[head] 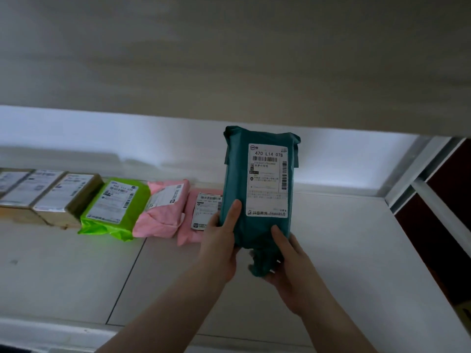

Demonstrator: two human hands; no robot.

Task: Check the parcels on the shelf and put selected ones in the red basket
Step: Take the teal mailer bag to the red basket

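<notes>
Teal parcel (pixel 260 184) is up off the shelf (pixel 331 250), held upright with its white label (pixel 269 179) turned to the camera, surely so the code can be read. The left hand (pixel 219 243) grips its lower left edge, thumb laid up the front. The right hand (pixel 288 266) cups the bottom end, thumb pressed on the face, taking the weight. Left along the shelf a row waits: two pink parcels (pixel 163 212), then a green parcel (pixel 114 210), then brown boxes (pixel 51 197) at the far left. No red basket in view, so checking looks to be the step in hand.
</notes>
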